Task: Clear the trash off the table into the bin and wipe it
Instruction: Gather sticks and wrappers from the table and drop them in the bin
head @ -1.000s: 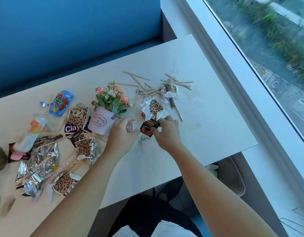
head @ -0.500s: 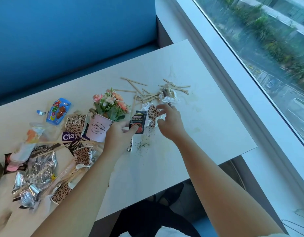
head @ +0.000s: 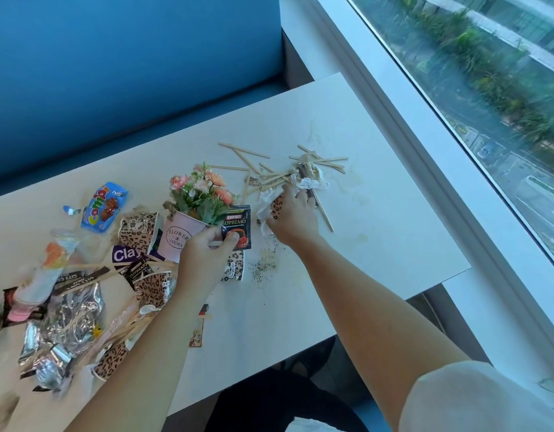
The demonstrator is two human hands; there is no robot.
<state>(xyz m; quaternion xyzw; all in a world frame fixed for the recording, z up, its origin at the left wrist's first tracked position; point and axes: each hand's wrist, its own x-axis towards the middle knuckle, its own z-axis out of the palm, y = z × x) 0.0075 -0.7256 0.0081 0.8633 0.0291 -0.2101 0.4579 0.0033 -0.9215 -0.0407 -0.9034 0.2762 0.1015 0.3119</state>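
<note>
So: left hand (head: 204,254) pinches the coffee sachet (head: 237,227) thumb-to-fingers beside the flower pot (head: 176,235), probably stacking trash to save bin trips. Right hand (head: 292,213) curls its fingers round the crumpled tissue (head: 264,202) next to the wooden sticks (head: 271,177). Most trash is on the table (head: 378,238). Bin not visible.

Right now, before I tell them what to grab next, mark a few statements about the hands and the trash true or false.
1. The left hand pinches a black coffee sachet. True.
2. The right hand hangs empty above the table. False: it grips crumpled paper on the table.
3. The wooden stir sticks are all cleared. False: they lie scattered beyond the right hand.
4. Spilled granules lie on the table near the right wrist. True.
</note>
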